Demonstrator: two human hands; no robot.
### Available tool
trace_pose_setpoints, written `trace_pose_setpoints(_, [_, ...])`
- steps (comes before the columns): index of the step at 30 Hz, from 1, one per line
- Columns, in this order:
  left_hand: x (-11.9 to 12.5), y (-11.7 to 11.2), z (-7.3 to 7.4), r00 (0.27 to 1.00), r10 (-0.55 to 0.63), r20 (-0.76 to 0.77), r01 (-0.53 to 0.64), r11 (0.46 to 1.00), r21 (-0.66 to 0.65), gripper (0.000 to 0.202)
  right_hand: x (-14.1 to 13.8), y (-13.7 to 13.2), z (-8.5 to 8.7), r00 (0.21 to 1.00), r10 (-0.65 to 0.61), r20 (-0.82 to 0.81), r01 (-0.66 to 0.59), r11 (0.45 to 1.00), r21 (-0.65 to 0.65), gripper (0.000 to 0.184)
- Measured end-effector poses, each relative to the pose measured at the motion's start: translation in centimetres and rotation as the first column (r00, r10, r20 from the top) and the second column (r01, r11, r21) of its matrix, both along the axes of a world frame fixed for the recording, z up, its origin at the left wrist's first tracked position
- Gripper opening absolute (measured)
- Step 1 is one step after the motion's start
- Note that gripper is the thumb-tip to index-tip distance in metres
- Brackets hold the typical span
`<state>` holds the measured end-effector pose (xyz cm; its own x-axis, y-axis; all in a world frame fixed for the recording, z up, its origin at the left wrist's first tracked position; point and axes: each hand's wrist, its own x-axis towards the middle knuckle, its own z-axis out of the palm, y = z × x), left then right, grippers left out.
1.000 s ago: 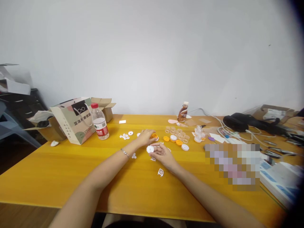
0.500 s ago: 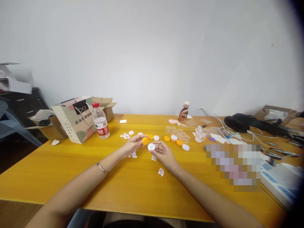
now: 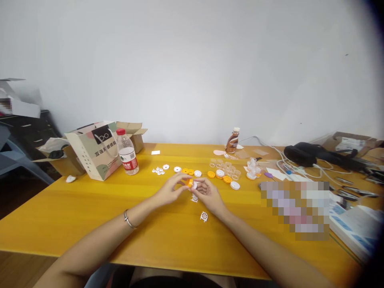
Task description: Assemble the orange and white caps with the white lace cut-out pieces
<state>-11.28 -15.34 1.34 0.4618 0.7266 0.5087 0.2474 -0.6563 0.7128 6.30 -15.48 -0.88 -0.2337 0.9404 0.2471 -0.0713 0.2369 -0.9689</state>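
Note:
My left hand (image 3: 169, 190) and my right hand (image 3: 208, 195) meet over the middle of the yellow table (image 3: 90, 216). The left fingers pinch a small orange round cap (image 3: 189, 182). The right fingers pinch a small white round piece (image 3: 195, 185) pressed against it. A silver bracelet (image 3: 128, 219) sits on my left wrist. Two small white wheel-shaped parts (image 3: 203, 217) lie on the table just below my right hand. Loose orange and white caps (image 3: 197, 173) lie in a row just beyond my hands.
A paper gift bag (image 3: 96, 150), a water bottle (image 3: 127, 157) and cardboard boxes stand at the back left. A small brown bottle (image 3: 233, 141) stands at the back. Clear cups (image 3: 225, 166), cables, a black device (image 3: 309, 154) and papers crowd the right side.
My left hand picked an orange cap from the row, drew it back towards me and brought it against the white piece in my right hand.

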Motion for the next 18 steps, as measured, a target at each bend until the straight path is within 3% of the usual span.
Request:
trace_pose_setpoints(6, [0.2, -0.7, 0.3, 0.987, 0.055, -0.15, -0.028, 0.983, 0.18, 0.032, 0.2, 0.1, -0.5, 1.0, 0.029, 0.0, -0.029, 1.0, 0.009, 0.034])
trace_pose_setpoints(9, [0.2, -0.8, 0.0, 0.982, 0.098, -0.164, -0.066, 0.979, 0.19, 0.032, 0.2, 0.2, -0.7, 0.999, 0.032, -0.011, -0.032, 0.999, -0.002, 0.038])
trace_pose_setpoints(18, [0.3, -0.9, -1.0, 0.974, 0.152, -0.17, -0.113, 0.969, 0.221, 0.03, 0.3, 0.1, -1.1, 0.998, 0.016, 0.066, -0.022, 0.996, 0.088, 0.027])
